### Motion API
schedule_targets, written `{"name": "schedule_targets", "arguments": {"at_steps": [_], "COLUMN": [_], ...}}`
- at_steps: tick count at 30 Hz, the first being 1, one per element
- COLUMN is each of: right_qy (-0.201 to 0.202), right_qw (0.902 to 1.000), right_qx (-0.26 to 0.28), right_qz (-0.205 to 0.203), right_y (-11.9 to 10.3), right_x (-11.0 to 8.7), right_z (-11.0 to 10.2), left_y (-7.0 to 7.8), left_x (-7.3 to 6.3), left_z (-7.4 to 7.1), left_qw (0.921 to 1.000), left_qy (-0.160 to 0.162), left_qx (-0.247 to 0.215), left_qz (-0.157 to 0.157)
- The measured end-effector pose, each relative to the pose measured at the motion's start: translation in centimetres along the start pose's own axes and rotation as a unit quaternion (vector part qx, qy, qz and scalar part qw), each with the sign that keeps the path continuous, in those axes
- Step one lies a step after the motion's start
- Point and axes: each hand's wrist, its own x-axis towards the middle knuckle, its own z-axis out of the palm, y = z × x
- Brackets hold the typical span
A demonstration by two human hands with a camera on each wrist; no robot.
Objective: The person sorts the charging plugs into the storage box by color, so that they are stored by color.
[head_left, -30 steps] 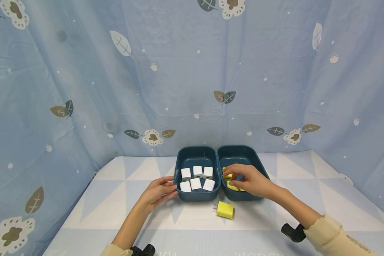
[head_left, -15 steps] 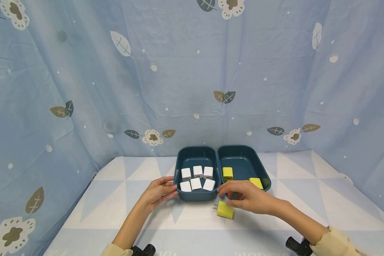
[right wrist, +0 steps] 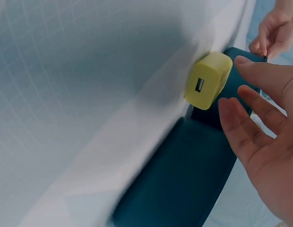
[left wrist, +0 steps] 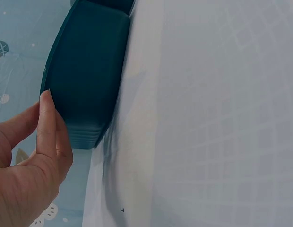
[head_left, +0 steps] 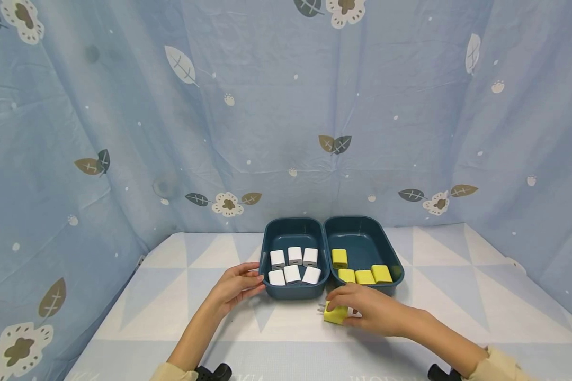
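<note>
My left hand (head_left: 238, 288) pinches the near left corner of the left dark teal bin (head_left: 293, 292); in the left wrist view its fingertips (left wrist: 46, 101) lie at the rim. Inside that bin sit several white charger plugs (head_left: 292, 274). My right hand (head_left: 374, 309) is over a yellow charger plug (head_left: 333, 313) lying on the table before the bins, its metal prongs pointing left. The right wrist view shows the thumb and fingers (right wrist: 229, 113) spread beside this plug (right wrist: 208, 82), whose USB port faces the camera.
Against the left bin stands a second dark teal bin (head_left: 359, 241) with several yellow charger plugs (head_left: 364, 277) near its front. A patterned cloth covers the table (head_left: 276, 349). Behind it hangs a blue curtain (head_left: 267, 132) printed with leaves and flowers.
My right hand has left the right bin and come toward me to the yellow charger plug on the table. The plugs in that bin are uncovered. The left hand stays put.
</note>
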Motion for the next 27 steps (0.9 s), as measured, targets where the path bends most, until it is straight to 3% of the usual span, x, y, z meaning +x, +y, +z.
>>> {"name": "schedule_targets", "arguments": {"at_steps": [7,13,20,27], "right_qy": [-0.005,-0.003,-0.019,-0.009], "right_qw": [0.9984,0.9977,0.9989,0.999], "right_qx": [-0.054,-0.057,-0.036,-0.037], "right_qz": [-0.015,-0.038,-0.021,-0.024], "right_y": [0.2,0.6,0.7,0.9], "right_x": [-0.1,0.1,0.3,0.4], "right_z": [0.6,1.1,1.4,1.7], "left_y": [0.1,0.1,0.1,0.1], "left_x": [0.0,0.0,0.0,0.0], "left_z": [0.0,0.0,0.0,0.0], "left_qw": [1.0,1.0,1.0,1.0], "left_qy": [0.0,0.001,0.003,0.004], "left_qx": [-0.002,-0.003,-0.004,-0.007], "left_qz": [0.0,-0.001,-0.002,-0.001]}}
